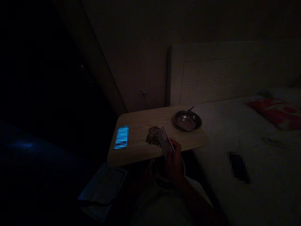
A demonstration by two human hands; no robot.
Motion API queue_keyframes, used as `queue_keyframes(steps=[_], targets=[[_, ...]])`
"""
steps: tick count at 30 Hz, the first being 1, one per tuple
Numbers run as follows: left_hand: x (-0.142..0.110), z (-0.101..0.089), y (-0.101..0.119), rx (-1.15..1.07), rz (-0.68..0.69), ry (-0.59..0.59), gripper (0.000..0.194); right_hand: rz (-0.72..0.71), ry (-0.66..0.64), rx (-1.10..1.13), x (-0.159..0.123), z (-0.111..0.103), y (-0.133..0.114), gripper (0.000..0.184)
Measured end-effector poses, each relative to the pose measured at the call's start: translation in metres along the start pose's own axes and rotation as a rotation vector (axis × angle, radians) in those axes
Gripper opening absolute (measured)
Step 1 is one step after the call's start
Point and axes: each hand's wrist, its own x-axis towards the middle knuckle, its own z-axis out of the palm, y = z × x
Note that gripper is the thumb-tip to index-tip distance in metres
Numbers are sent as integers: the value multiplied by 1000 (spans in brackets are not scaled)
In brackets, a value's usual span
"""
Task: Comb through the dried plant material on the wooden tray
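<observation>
The room is very dark. My right hand is closed on a thin flat card with a printed pattern, held tilted at the table's front edge. The card's far end is beside a loose pile of small dark grains on the wooden table. Below the edge, a round bowl sits at my lap, partly hidden by my right forearm and hand. My left hand shows only dimly at the bowl's left side and seems to grip it; its fingers hardly show.
A shallow metal basin stands at the table's right rear. At the left lies a bright blue pixelated patch. A bed with a red patterned cloth is on the right. A plugged socket is on the wall.
</observation>
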Motion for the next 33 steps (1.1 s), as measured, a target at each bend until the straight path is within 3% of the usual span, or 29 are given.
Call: queue_keyframes(steps=[6,13,21,33], targets=[[-5,-2,-2,-22,-29,-40,103,3,115,-73,4,-14,11,34],[-8,0,5,-45,4,-47,98,19,62,-56,0,-12,17,33],[-2,-9,-8,39,35,-24,100,30,60,-34,0,-6,10,33],[-3,1,7,-60,-26,-34,104,10,74,-55,-1,-8,10,31]])
